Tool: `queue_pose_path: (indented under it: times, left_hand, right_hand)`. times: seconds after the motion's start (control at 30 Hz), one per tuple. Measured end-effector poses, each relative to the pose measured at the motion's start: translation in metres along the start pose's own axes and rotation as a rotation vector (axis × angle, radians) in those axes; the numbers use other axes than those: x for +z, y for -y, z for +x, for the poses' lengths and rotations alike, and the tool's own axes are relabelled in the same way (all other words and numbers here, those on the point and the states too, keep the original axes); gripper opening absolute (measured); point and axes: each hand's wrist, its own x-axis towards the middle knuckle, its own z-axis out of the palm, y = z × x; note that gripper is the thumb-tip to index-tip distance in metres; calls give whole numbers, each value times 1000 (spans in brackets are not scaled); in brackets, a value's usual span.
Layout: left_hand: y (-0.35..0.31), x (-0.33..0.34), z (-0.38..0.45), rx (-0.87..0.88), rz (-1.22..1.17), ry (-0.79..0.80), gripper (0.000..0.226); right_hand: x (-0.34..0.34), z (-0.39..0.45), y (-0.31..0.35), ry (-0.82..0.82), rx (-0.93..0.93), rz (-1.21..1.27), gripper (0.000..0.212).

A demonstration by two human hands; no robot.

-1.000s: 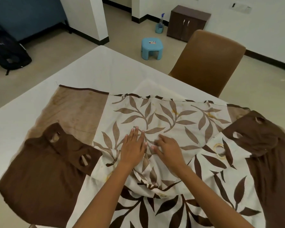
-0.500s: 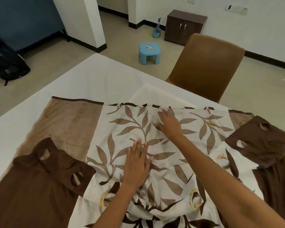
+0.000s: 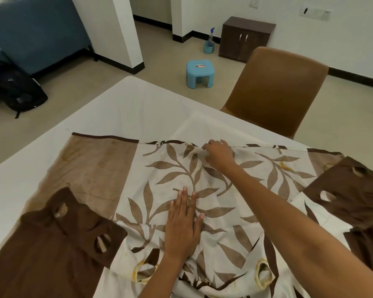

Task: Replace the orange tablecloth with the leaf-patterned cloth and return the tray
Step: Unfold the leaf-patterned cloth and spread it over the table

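Cloth covers the desk. Left hand presses it, fingers flat. Right hand fingers pinch its far edge.

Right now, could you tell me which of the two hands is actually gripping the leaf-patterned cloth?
The right hand, reaching to the leaf-patterned cloth's far edge, bunches fabric in its fingers. The left hand only lies flat on the cloth, fingers straight.
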Motion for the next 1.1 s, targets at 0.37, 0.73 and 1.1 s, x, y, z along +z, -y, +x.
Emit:
queue_pose_path:
  times: [0.37, 0.73, 1.1]
  left_hand:
    - [-10, -35, -3, 63, -114, -216, 59]
    - [-14, -97, -34, 671, 78, 179, 24]
    - [-50, -107, 7, 93, -326, 254, 37]
  right_hand:
    - [8, -126, 18, -585, -126, 158, 19]
    - [-35, -287, 29, 459, -205, 478, 13]
    - [2, -211, 23, 88, 334, 327, 56]
